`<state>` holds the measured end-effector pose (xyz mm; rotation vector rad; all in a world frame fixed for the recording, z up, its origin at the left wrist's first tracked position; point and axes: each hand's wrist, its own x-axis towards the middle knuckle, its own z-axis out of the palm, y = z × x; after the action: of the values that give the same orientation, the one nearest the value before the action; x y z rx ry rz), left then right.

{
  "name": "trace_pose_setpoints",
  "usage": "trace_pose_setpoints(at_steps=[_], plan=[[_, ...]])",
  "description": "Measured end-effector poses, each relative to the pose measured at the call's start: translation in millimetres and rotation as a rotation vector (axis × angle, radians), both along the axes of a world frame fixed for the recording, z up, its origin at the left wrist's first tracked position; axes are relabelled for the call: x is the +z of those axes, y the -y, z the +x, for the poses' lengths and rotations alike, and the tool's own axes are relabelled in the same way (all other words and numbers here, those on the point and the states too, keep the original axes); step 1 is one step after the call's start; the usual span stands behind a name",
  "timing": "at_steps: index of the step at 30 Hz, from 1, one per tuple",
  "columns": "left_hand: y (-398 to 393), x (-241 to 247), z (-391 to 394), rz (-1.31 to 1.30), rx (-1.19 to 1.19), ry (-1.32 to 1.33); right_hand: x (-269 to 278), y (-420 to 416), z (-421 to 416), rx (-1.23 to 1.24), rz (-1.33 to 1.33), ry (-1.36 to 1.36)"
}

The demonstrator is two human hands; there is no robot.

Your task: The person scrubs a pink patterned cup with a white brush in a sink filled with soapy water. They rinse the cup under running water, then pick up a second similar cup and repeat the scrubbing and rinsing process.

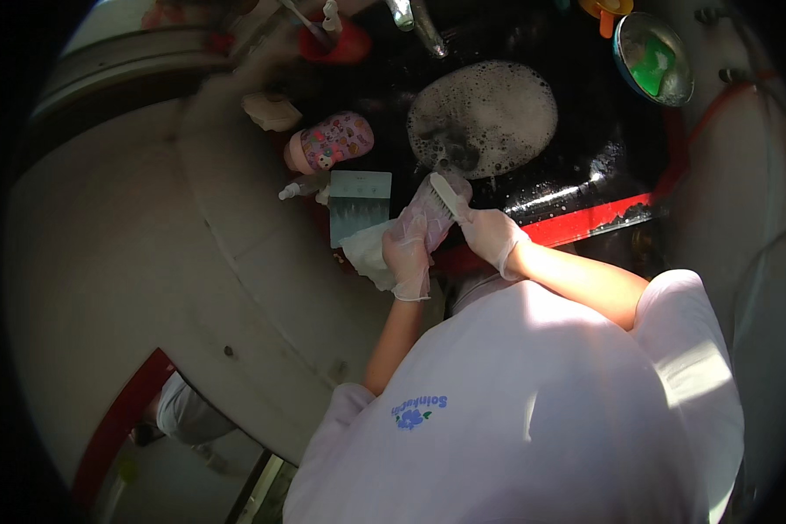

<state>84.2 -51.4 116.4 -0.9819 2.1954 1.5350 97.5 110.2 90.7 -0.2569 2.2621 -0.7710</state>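
Both of my hands wear thin translucent gloves and are in front of a black counter with a basin of foamy water (491, 118). My left hand (409, 254) grips a soft pinkish item (424, 213), perhaps a shoe; glove and item blend, so its kind is unclear. In my right hand (494, 236) is a white-handled brush (447, 191), its dark bristles against the item's upper side. A crumpled white cloth or tissue (370, 255) lies left of my left hand. Beside it is a teal box or packet (360, 203) bearing writing.
A pink patterned bottle (340, 141) and a small clear bottle (301, 188) lie at the left. A red cup (333, 42) stands behind. The faucet (426, 29) overhangs the counter. A metal bowl with a green thing (655, 60) is at the back right, near an orange item (606, 10).
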Motion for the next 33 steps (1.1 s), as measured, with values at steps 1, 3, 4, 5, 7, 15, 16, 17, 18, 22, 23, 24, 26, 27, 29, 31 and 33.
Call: trace_pose_setpoints(at_steps=[1,3,4,5,7,15,16,17,18,22,23,24,26,27,29,31,33], plan=[[7.9,-8.7,5.3,-0.013,-0.021,-0.015,-5.7,-6.1,-9.4,0.119,0.097,-0.004],[10.2,-23.1,5.1,0.036,-0.023,-0.048,-14.8,-17.9,-26.1,0.364,0.276,-0.017],[11.5,-27.2,6.0,0.088,-0.002,-0.053,-10.2,-13.1,-20.1,0.190,0.220,-0.087],[12.6,-31.7,6.4,0.140,0.019,-0.057,-7.2,-7.7,-8.5,0.047,0.144,-0.081],[0.0,-6.4,-3.2,0.039,-0.031,0.002,12.0,-7.2,2.3,-0.220,-0.058,0.118],[24.9,-41.8,0.4,0.204,-0.028,-0.003,-21.0,2.7,-34.3,-0.026,0.247,0.049],[24.5,-39.8,-0.1,0.213,-0.024,0.009,-19.2,-3.2,-13.0,0.207,0.284,-0.214],[24.1,-37.7,-0.4,0.222,-0.020,0.021,-22.9,-8.6,0.0,0.082,0.177,-0.539],[14.0,-25.5,-4.7,0.176,-0.015,0.053,-30.8,-14.1,10.5,-0.042,0.065,-0.863],[-0.1,-6.2,-15.8,0.191,-0.045,0.081,-95.7,11.7,-37.8,0.099,0.044,0.138],[8.7,-15.9,-12.0,0.245,-0.034,0.057,-70.6,12.0,-41.0,-0.101,-0.010,0.238],[8.3,-14.8,-15.3,0.197,-0.045,0.044,-33.0,8.7,-50.2,-0.328,-0.075,0.322],[-0.1,-7.1,-18.8,0.107,-0.093,0.043,11.9,12.7,-50.7,-0.500,-0.172,0.317],[2.4,-9.7,-16.2,0.135,-0.083,0.045,16.2,19.2,-42.8,-0.424,-0.203,0.259],[13.5,-22.4,-8.6,0.189,-0.061,0.050,8.6,19.1,-37.9,-0.224,-0.103,0.161],[19.3,-32.0,-4.5,0.167,-0.067,0.061,-36.6,3.5,-41.4,0.026,0.048,0.019],[20.5,-38.0,-4.5,0.163,-0.071,0.026,-46.1,-4.0,-47.6,0.264,0.204,-0.071]])
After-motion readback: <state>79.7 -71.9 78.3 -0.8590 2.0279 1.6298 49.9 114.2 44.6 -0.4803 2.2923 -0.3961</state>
